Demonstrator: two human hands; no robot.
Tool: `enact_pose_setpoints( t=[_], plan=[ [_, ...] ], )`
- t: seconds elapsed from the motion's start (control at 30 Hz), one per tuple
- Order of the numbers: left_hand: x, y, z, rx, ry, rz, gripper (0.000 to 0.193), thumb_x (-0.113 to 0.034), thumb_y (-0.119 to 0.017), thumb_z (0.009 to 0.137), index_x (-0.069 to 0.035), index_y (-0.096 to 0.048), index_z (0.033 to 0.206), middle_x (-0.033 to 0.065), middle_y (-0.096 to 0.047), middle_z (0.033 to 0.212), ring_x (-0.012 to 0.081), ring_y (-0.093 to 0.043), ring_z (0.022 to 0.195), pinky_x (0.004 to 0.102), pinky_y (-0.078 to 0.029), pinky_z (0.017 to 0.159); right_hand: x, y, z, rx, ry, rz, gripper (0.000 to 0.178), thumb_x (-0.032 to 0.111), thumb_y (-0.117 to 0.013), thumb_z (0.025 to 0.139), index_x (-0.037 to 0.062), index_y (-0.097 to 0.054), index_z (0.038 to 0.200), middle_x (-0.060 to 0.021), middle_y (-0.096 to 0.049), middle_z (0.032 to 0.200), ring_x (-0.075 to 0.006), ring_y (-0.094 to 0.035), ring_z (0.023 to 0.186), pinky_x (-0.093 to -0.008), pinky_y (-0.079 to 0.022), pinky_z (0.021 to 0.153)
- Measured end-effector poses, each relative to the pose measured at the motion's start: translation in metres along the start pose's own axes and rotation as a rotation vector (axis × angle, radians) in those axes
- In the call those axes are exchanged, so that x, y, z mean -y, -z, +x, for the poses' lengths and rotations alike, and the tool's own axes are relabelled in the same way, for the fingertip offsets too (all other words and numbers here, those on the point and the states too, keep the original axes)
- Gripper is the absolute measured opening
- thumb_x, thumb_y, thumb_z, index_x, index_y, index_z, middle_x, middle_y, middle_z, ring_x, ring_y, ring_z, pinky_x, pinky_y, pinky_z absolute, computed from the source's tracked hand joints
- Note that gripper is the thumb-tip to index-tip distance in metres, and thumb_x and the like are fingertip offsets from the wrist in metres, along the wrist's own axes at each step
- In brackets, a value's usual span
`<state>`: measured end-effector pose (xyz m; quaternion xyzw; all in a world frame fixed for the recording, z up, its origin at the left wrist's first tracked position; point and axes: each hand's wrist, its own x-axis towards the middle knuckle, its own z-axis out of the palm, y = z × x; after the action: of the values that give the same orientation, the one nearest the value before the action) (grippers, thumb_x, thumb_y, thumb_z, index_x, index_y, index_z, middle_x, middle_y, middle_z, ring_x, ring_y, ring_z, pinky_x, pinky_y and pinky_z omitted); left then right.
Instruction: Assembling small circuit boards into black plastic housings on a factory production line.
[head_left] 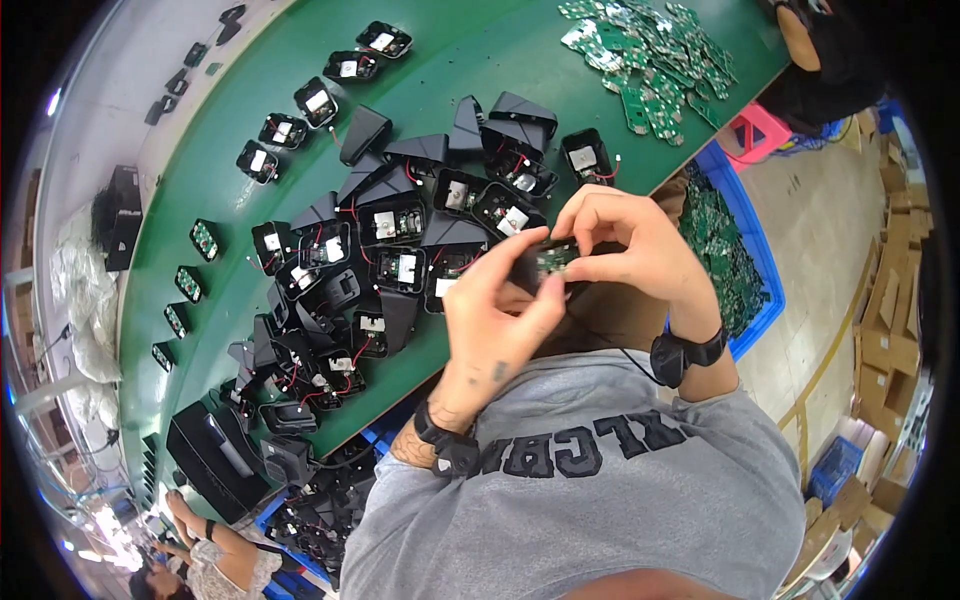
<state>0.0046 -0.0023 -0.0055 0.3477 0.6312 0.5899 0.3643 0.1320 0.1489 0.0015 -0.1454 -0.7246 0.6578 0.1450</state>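
Observation:
Close to my body, past the table's edge, both my hands are closed around one small black plastic housing, its outline partly hidden by my fingers. A green circuit board (552,259) shows at its opening. My left hand (497,308) grips the housing from the left side, thumb and fingers around it. From the right, my right hand (628,245) pinches at the board, thumb and fingertips together on it. Just beyond my hands lie many open black housings (391,222) with white parts and red wires inside. One more open housing (587,157) sits apart, beyond my right hand.
The green table (420,60) curves away to the left. A heap of loose circuit boards (650,65) lies at its far right. Blue bins (765,300) stand beside the table, near a pink stool (757,135). Other people sit at the lower left and upper right.

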Motion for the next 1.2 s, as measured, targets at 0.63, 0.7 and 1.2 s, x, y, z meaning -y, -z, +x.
enact_pose_setpoints(
  t=[0.63, 0.7, 1.2],
  plan=[
    [-0.011, 0.011, 0.009, -0.074, -0.038, -0.074, 0.042, -0.001, -0.068, 0.078, 0.002, -0.061, 0.119, 0.007, -0.067, 0.089, 0.0082, -0.064, 0.073, 0.0226, -0.055, 0.063, 0.023, -0.021, 0.002, -0.314, 0.195, -0.429, 0.01, 0.003, -0.072, 0.069, 0.002, -0.065, 0.076, -0.006, -0.058, 0.081, -0.024, -0.055, 0.089, -0.034, -0.043, 0.085],
    [-0.005, 0.005, 0.007, -0.152, -0.196, 0.118, 0.049, 0.0, -0.071, 0.07, -0.002, -0.063, 0.118, 0.0069, -0.066, 0.085, 0.0082, -0.064, 0.073, 0.0219, -0.055, 0.063, 0.025, -0.028, -0.003, -0.394, 0.208, -0.449, 0.01, 0.002, -0.072, 0.068, 0.0017, -0.065, 0.076, -0.006, -0.058, 0.08, -0.0237, -0.055, 0.089, -0.0338, -0.042, 0.084],
    [-0.009, -0.003, 0.015, -0.377, -0.516, 0.536, 0.053, -0.003, -0.074, 0.066, -0.002, -0.063, 0.117, 0.0076, -0.064, 0.08, 0.0146, -0.062, 0.063, 0.0251, -0.053, 0.056, -0.011, -0.043, 0.013, -0.515, 0.092, 0.198, 0.011, -0.01, -0.071, 0.071, -0.0031, -0.068, 0.079, -0.0069, -0.063, 0.085, -0.016, -0.058, 0.087, -0.0283, -0.045, 0.081]
  ],
)
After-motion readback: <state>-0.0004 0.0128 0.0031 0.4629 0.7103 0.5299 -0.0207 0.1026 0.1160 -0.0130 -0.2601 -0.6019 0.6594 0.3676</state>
